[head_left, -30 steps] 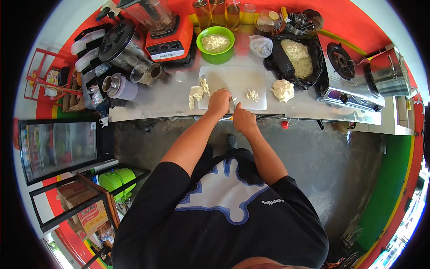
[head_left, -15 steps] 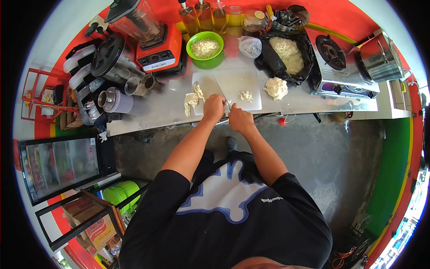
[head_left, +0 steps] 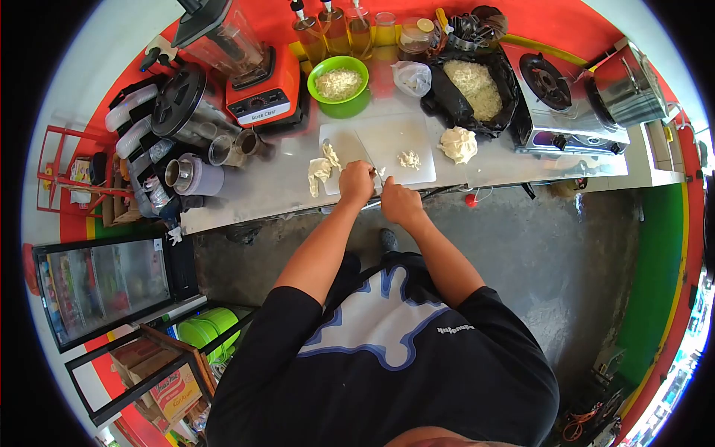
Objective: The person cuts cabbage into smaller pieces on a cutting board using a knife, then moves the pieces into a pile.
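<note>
My right hand (head_left: 402, 203) is closed around a small knife (head_left: 382, 178), its short blade showing at the front edge of the white cutting board (head_left: 395, 134). Just left of it, my left hand (head_left: 357, 182) has its fingers pinched on a small pale piece (head_left: 381, 171) against the blade. Chopped pale bits (head_left: 409, 159) lie on the board's right part. Larger pale strips (head_left: 320, 173) rest at its left edge, partly on the counter. A lumpy cream-white chunk (head_left: 457, 144) sits right of the board.
Behind the board stands a green bowl (head_left: 339, 106) of pale shreds, beside a red blender (head_left: 261, 100). A black plastic bag (head_left: 447, 104) holds more shreds. Oil bottles (head_left: 335, 33) line the wall. To the right is a gas stove (head_left: 577, 140) with a steel pot (head_left: 629, 89).
Both hands stay together at the board's front edge with small movements. The pale piece by the blade now shows more clearly. The view has shifted slightly.
</note>
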Action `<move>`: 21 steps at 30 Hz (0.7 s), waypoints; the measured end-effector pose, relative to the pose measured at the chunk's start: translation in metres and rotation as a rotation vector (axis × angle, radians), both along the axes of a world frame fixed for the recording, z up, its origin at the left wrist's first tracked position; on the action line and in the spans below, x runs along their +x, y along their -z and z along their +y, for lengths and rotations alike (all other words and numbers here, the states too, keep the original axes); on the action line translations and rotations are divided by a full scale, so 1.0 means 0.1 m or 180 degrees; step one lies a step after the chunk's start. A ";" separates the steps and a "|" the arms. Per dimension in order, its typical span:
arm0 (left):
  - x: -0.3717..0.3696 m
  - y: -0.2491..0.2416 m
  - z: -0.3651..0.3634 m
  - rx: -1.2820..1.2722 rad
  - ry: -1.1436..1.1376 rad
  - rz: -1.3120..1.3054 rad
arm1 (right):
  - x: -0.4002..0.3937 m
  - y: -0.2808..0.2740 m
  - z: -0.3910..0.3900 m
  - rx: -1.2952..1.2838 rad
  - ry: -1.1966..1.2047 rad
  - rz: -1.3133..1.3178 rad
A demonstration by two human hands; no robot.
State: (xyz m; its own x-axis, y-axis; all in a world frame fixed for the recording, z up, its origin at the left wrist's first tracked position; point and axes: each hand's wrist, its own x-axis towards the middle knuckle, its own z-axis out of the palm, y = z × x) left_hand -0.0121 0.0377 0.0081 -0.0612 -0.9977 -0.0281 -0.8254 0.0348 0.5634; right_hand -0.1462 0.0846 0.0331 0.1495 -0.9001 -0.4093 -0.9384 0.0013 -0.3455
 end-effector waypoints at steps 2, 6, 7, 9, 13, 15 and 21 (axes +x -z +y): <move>0.00 -0.04 0.01 0.0243 -0.0063 0.0144 | 0.02 0.09 0.01 -0.0019 0.0065 -0.0059; 0.05 0.06 0.02 -0.0039 0.0028 0.0120 | -0.01 0.00 -0.04 -0.0151 0.0034 -0.0091; 0.04 0.07 0.04 -0.0135 0.0028 0.0115 | -0.02 -0.02 -0.03 -0.0147 0.0033 -0.0096; 0.04 0.07 0.04 -0.0226 0.0031 0.0114 | -0.03 -0.05 0.00 -0.0194 -0.0013 -0.0125; 0.04 0.09 0.02 -0.0107 0.0009 0.0172 | 0.01 0.00 0.01 -0.0124 0.0019 -0.0157; 0.03 0.10 0.02 -0.0052 0.0007 0.0184 | 0.01 0.01 -0.03 -0.0070 0.0133 -0.0198; 0.04 0.11 0.03 -0.0126 0.0023 0.0075 | -0.04 -0.06 -0.03 -0.0159 -0.0039 -0.0133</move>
State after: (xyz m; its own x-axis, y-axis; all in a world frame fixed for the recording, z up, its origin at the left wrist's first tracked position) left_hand -0.0078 0.0402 -0.0029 -0.0686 -0.9976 0.0129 -0.8116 0.0633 0.5808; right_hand -0.1498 0.0813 0.0391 0.1767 -0.9172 -0.3571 -0.9230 -0.0284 -0.3836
